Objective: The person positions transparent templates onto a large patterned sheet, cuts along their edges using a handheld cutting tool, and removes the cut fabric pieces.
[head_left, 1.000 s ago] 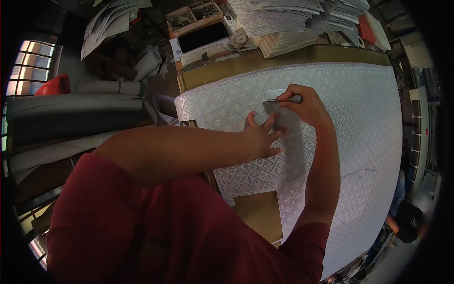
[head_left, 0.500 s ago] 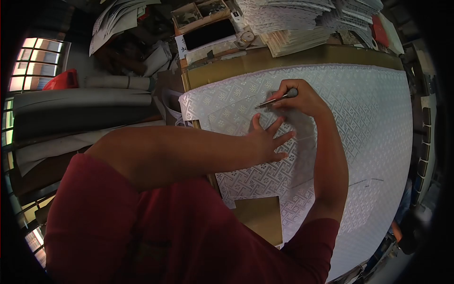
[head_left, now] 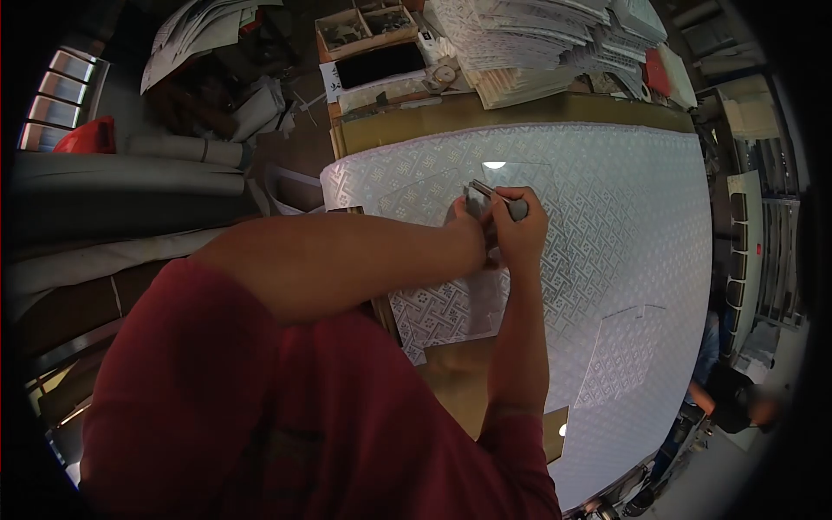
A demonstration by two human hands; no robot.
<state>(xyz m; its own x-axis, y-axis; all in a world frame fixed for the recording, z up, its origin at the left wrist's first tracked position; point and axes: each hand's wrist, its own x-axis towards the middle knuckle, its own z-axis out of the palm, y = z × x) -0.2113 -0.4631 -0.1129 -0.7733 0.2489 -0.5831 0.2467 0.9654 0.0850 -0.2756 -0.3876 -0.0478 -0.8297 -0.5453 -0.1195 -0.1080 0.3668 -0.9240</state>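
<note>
White brocade fabric (head_left: 624, 234) with a woven geometric pattern covers much of the work board. A clear sheet (head_left: 529, 173) lies over it, its far edge catching a bright glare. My right hand (head_left: 523, 230) grips a slim pen-like metal tool (head_left: 517, 209) with a rounded grey end, its tip pointing toward the far left. Close against it, my left hand (head_left: 471, 234) has its fingers curled at a small grey shiny piece (head_left: 475, 203) beside the tool's tip. My right hand partly hides those fingers, and what that piece is I cannot make out.
Stacked printed papers (head_left: 520, 48), a compartmented wooden box (head_left: 368, 30) and a black rectangular item (head_left: 381, 65) sit beyond the far edge. The brown board (head_left: 459, 373) shows through cut-outs in the fabric. Rolled material (head_left: 130, 186) lies left. Another person (head_left: 732, 399) is at right.
My right hand and the tool have moved toward me and left, meeting my left hand. My left hand's spread fingers have closed in. The camera view has shifted slightly.
</note>
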